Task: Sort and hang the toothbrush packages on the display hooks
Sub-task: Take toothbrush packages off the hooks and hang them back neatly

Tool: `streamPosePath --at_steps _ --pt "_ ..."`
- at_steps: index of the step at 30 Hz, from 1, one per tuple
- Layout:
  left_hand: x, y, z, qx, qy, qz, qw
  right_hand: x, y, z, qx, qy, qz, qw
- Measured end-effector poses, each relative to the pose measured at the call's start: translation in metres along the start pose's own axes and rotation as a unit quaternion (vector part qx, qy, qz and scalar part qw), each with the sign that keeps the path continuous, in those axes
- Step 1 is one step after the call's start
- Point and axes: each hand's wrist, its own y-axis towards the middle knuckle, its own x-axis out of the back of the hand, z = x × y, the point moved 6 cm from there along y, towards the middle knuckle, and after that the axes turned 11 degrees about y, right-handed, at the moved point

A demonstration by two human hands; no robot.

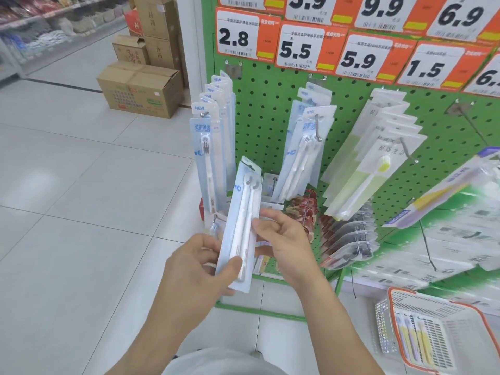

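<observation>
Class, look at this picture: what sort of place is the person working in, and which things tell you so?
Most likely a shop or supermarket aisle. A green pegboard carries hooks of toothbrush packages, large price tags hang above, and cardboard boxes stand on the tiled floor.

Both forearms reach forward; left hand pinches with thumb on top; right hand grips with curled fingers

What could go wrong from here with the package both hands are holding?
The package holds two white brushes, like the stock under the 5.5 tag; it could land on the nearer 2.8 hook by mistake. The left hand pinches only its bottom and the right hand its edge, so it may slip.
</observation>
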Motion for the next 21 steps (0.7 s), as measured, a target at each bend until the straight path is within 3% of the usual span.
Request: streamPosePath --at_steps 4,8,15,21 --pt "-0.015 0.000 0.023 0.005 0.033 0.068 0.997 0.004 -0.001 -0.004 0.010 0.024 0.019 0.999" --pt "-0.025 0.008 0.020 -0.042 0.021 0.078 0.996 0.009 -0.011 0.009 0.072 0.045 0.024 0.996" --pt "-0.046 0.039 -0.006 -0.127 0.029 0.064 0.989 0.036 -0.027 0.055 0.254 -0.002 -0.094 0.963" --pt "-0.065 0.049 0.006 -0.130 0.047 0.103 0.985 0.050 -0.032 0.051 0.250 -0.079 -0.090 0.961"
